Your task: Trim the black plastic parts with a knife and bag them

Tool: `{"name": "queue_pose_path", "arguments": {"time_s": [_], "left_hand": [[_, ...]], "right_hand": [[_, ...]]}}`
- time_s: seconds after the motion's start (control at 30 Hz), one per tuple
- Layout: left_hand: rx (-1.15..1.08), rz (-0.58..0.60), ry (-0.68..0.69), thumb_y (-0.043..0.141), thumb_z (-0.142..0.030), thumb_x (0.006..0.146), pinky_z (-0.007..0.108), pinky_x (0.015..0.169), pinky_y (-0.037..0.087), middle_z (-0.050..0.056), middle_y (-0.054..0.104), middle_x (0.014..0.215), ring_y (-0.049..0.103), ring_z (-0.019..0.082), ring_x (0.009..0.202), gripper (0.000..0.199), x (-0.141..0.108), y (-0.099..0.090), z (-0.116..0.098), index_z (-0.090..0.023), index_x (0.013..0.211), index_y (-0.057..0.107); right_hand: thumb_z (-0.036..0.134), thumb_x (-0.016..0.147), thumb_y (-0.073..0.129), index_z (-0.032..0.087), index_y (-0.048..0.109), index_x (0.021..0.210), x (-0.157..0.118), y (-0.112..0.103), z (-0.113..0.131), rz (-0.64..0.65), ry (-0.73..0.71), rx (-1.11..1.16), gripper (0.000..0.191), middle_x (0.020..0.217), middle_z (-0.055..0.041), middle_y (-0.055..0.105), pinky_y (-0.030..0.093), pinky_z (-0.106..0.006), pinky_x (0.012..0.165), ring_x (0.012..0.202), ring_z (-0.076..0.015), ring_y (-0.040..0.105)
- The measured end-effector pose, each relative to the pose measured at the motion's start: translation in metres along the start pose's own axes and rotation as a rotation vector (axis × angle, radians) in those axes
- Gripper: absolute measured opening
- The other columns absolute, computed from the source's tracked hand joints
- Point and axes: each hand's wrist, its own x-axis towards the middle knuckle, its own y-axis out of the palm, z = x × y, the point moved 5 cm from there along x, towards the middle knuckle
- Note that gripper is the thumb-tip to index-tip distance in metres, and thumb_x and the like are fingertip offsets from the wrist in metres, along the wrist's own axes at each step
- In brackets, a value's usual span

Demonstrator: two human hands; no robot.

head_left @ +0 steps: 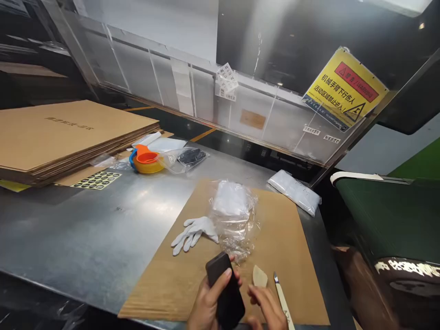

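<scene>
My left hand (209, 300) is wrapped round a black phone (225, 291), its thumb lying across the dark screen. Just right of the phone is my right hand (266, 305), fingers bent and partly apart, near a small beige piece (260, 276). Whether anything is between its fingers I cannot make out. A pen-like tool (282, 298) with a pale handle and dark tip lies right of that hand on the cardboard sheet (292, 243). Beyond the hands, a white glove (195, 233) lies beside clear plastic packaging (232, 208) with white contents.
Stacked cardboard (68, 133) occupies the left of the metal table (85, 238). Near it are a black-dotted sticker sheet (96, 180), orange and yellow tape holders (148, 161) and a bagged dark item (190, 157). A white packet (294, 191) lies back right, by a green conveyor (388, 215).
</scene>
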Motion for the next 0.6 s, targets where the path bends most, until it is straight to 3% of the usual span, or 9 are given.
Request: {"name": "queue_pose_path", "arguments": {"time_s": [0.07, 0.17, 0.27, 0.4, 0.47, 0.53, 0.6], "left_hand": [[0.204, 0.03, 0.119, 0.072, -0.04, 0.065, 0.027, 0.067, 0.044, 0.001, 0.064, 0.067, 0.057, 0.016, 0.065, 0.047, -0.006, -0.013, -0.01, -0.017, 0.104, 0.062], [0.484, 0.203, 0.25, 0.069, -0.037, 0.068, 0.026, 0.065, 0.043, 0.002, 0.062, 0.065, 0.055, 0.015, 0.063, 0.031, -0.016, -0.024, -0.015, -0.015, 0.09, 0.066], [0.705, 0.38, 0.401, 0.062, -0.031, 0.073, 0.027, 0.061, 0.044, 0.004, 0.061, 0.068, 0.055, 0.016, 0.063, 0.023, -0.026, -0.026, -0.019, -0.014, 0.09, 0.066], [0.929, 0.483, 0.677, 0.059, -0.019, 0.071, 0.027, 0.06, 0.043, 0.005, 0.063, 0.069, 0.057, 0.017, 0.062, 0.021, -0.036, -0.019, -0.032, -0.015, 0.091, 0.064], [0.984, 0.523, 0.73, 0.057, -0.017, 0.071, 0.026, 0.058, 0.042, 0.005, 0.062, 0.068, 0.056, 0.016, 0.061, 0.014, -0.038, -0.015, -0.033, -0.016, 0.085, 0.062], [1.003, 0.533, 0.75, 0.05, -0.019, 0.077, 0.025, 0.055, 0.04, 0.004, 0.059, 0.062, 0.053, 0.015, 0.057, 0.009, -0.04, -0.013, -0.032, -0.018, 0.072, 0.057], [1.003, 0.513, 0.771, 0.046, -0.022, 0.079, 0.026, 0.053, 0.038, 0.004, 0.056, 0.058, 0.051, 0.015, 0.054, 0.016, -0.043, -0.015, -0.033, -0.018, 0.065, 0.053]], "right_hand": [[0.04, 0.091, 0.039, 0.018, 0.051, 0.121, -0.002, 0.011, -0.015, 0.015, 0.097, -0.101, 0.039, 0.101, -0.0132, 0.064, 0.052, -0.039, 0.074, 0.09, -0.027, 0.061], [0.036, 0.09, 0.041, 0.017, 0.058, 0.112, -0.001, 0.018, -0.035, 0.057, 0.196, -0.257, 0.034, 0.099, -0.016, 0.062, 0.049, -0.047, 0.074, 0.09, -0.0305, 0.058], [0.033, 0.09, 0.041, 0.018, 0.059, 0.11, 0.005, 0.013, -0.034, 0.125, 0.2, -0.188, 0.031, 0.09, -0.0119, 0.06, 0.051, -0.04, 0.07, 0.082, -0.025, 0.058], [0.025, 0.09, 0.042, 0.019, 0.045, 0.129, 0.026, -0.021, 0.007, 0.205, 0.162, 0.075, 0.039, 0.103, -0.0097, 0.052, 0.05, -0.029, 0.077, 0.094, -0.0184, 0.055], [0.02, 0.087, 0.044, 0.018, 0.04, 0.134, 0.04, -0.038, 0.045, 0.201, -0.017, 0.226, 0.047, 0.106, -0.0113, 0.048, 0.048, -0.033, 0.079, 0.096, -0.0204, 0.052], [0.017, 0.083, 0.045, 0.017, 0.037, 0.137, 0.05, -0.052, 0.079, 0.11, -0.216, 0.284, 0.054, 0.099, -0.0113, 0.047, 0.048, -0.034, 0.072, 0.088, -0.0206, 0.05], [0.013, 0.08, 0.046, 0.015, 0.038, 0.136, 0.055, -0.056, 0.095, 0.054, -0.28, 0.257, 0.057, 0.096, -0.0114, 0.047, 0.047, -0.033, 0.067, 0.083, -0.0204, 0.048]]}}
